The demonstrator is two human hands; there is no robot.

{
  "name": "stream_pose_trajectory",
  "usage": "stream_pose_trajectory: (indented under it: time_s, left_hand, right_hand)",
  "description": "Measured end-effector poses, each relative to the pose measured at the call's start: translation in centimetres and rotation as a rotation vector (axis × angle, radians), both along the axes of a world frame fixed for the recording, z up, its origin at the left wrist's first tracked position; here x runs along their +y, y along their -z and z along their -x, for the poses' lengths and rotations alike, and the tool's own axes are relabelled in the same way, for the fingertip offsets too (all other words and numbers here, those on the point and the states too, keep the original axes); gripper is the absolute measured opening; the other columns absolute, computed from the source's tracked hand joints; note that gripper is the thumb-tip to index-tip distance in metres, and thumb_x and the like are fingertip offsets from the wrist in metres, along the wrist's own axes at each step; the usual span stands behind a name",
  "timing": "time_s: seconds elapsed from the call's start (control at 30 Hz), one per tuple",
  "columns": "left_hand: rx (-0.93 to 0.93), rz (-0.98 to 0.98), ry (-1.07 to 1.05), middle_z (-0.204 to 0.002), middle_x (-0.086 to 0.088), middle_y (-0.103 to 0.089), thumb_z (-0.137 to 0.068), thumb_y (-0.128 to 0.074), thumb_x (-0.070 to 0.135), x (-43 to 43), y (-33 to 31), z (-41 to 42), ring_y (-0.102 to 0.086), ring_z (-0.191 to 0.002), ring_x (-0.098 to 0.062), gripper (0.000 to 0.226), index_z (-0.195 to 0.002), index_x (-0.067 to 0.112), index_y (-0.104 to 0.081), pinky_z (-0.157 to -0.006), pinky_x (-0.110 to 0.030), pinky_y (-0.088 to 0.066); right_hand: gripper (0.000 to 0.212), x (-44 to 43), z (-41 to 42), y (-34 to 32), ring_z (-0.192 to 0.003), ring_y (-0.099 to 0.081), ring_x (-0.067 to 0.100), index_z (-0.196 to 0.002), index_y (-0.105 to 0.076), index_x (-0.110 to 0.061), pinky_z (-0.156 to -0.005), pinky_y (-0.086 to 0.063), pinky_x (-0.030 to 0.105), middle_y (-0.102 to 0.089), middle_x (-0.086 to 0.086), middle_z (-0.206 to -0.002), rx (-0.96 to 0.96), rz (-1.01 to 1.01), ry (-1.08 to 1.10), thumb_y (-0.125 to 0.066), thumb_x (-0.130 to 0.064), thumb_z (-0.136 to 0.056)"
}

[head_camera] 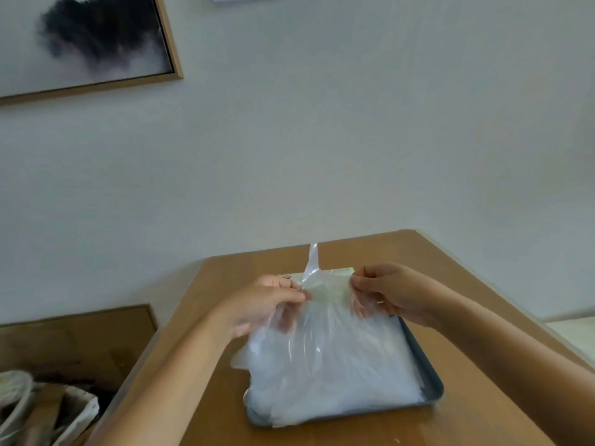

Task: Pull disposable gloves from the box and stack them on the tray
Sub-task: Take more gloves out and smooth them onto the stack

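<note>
A clear plastic disposable glove (pixel 325 317) hangs stretched between my two hands above the tray. My left hand (pixel 270 304) pinches its left top corner and my right hand (pixel 386 291) pinches its right top corner. Below lies a pile of several translucent gloves (pixel 335 378) on a dark grey tray (pixel 431 375). The glove box (pixel 341 271) sits just behind my hands, mostly hidden, with another glove (pixel 312 255) sticking up out of it.
The tray rests on a wooden table (pixel 483 423) whose far edge meets a pale wall. A lower wooden surface (pixel 80 342) and a bag with cables (pixel 42 410) lie at the lower left. A framed picture (pixel 87 43) hangs at the upper left.
</note>
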State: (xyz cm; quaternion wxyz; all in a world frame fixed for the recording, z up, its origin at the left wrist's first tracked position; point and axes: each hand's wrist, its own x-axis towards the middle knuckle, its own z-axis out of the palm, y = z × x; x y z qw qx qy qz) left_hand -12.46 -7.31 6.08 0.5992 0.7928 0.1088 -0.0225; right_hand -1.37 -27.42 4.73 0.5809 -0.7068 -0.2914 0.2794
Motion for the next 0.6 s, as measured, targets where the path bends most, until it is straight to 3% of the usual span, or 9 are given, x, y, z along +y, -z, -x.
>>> stream_pose_trajectory:
  time_s: [0.07, 0.2, 0.33, 0.4, 0.43, 0.5, 0.6]
  left_hand:
    - [0.106, -0.064, -0.004, -0.063, -0.005, -0.062, -0.092, -0.054, 0.002, 0.8, 0.4, 0.3, -0.054, -0.045, -0.012, 0.009, -0.088, 0.001, -0.062, -0.045, -0.022, -0.044]
    - [0.288, -0.327, -0.014, -0.077, -0.002, -0.065, -0.092, -0.056, 0.009, 2.2, 1.9, 0.7, -0.055, -0.054, -0.007, 0.014, -0.099, 0.005, -0.068, -0.048, -0.016, -0.041]
    - [0.339, -0.614, -0.110, -0.073, -0.005, -0.063, -0.089, -0.057, 0.013, 2.9, 4.2, 0.0, -0.053, -0.057, -0.013, 0.014, -0.077, 0.010, -0.065, -0.051, -0.020, -0.042]
    - [0.266, -0.753, -0.199, -0.067, -0.007, -0.058, -0.086, -0.051, 0.008, 2.8, 5.2, -0.4, -0.053, -0.060, -0.022, 0.020, -0.068, 0.013, -0.059, -0.056, -0.025, -0.043]
    - [0.195, -0.881, -0.242, -0.073, -0.006, -0.058, -0.086, -0.049, 0.009, 2.4, 5.4, -0.5, -0.056, -0.067, -0.024, 0.016, -0.075, 0.015, -0.059, -0.060, -0.028, -0.043]
    - [-0.006, -1.107, -0.307, -0.105, -0.004, -0.060, -0.092, -0.048, 0.015, 0.7, 5.7, -0.6, -0.059, -0.095, -0.024, 0.018, -0.106, 0.016, -0.058, -0.078, -0.032, -0.045]
    - [-0.289, -1.060, -0.179, -0.131, 0.001, -0.051, -0.099, -0.041, 0.015, -3.2, 6.7, -1.1, -0.049, -0.120, -0.017, 0.033, -0.130, 0.017, -0.050, -0.095, -0.022, -0.032]
  right_hand:
    - [0.023, 0.6, -0.1, 1.4, -0.042, -0.049, 0.011, -0.075, -0.053, -0.008, -0.051, -0.041, 0.026, -0.054, 0.002, -0.052, -0.139, 0.078, 0.100, -0.051, -0.012, -0.097]
    - [0.020, 1.4, -0.9, 4.5, -0.042, -0.041, 0.010, -0.074, -0.053, -0.014, -0.043, -0.035, 0.019, -0.053, -0.004, -0.054, -0.407, 0.299, 0.119, -0.054, -0.015, -0.094]
    - [0.015, 1.3, -1.1, 7.1, -0.053, -0.048, 0.005, -0.079, -0.058, -0.016, -0.051, -0.037, 0.014, -0.063, -0.007, -0.063, -0.595, 0.437, 0.164, -0.050, -0.015, -0.092]
    - [0.017, 1.2, -1.2, 8.1, -0.057, -0.052, 0.006, -0.077, -0.054, -0.020, -0.053, -0.037, 0.015, -0.066, -0.006, -0.066, -0.623, 0.447, 0.202, -0.048, -0.014, -0.091]
    - [0.017, 1.2, -1.2, 8.6, -0.060, -0.055, 0.009, -0.077, -0.053, -0.021, -0.054, -0.039, 0.018, -0.068, -0.005, -0.066, -0.629, 0.447, 0.210, -0.047, -0.013, -0.090]
    - [0.014, 1.3, -1.3, 9.1, -0.067, -0.058, 0.015, -0.082, -0.055, -0.019, -0.060, -0.043, 0.025, -0.069, -0.004, -0.068, -0.650, 0.445, 0.216, -0.046, -0.012, -0.090]
    - [0.012, 1.4, -1.3, 9.4, -0.071, -0.059, 0.017, -0.085, -0.054, -0.017, -0.066, -0.046, 0.030, -0.070, -0.002, -0.069, -0.672, 0.428, 0.239, -0.045, -0.013, -0.091]
